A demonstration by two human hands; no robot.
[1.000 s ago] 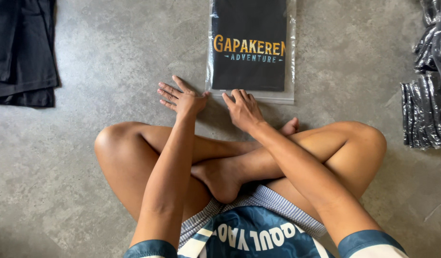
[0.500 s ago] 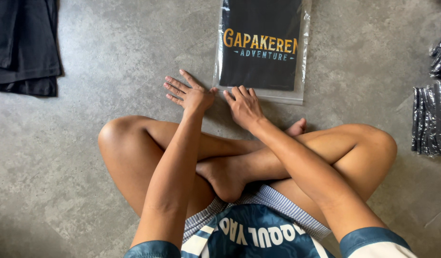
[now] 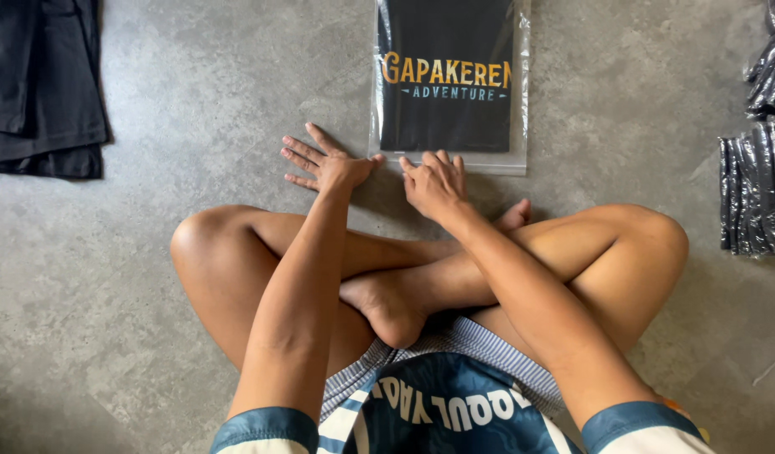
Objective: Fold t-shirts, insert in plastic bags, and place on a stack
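A clear bag holding a folded black garment (image 3: pixel 447 84) is laid flat on the grey floor (image 3: pixel 194 109). Its near edge is touched by the right hand (image 3: pixel 435 182), fingers curled over it, while the left hand (image 3: pixel 327 164) is spread on the floor just beside its near-left corner. Dark folded cloth (image 3: pixel 39 84) is seen well left of the hands, bagged garments (image 3: pixel 756 185) well right
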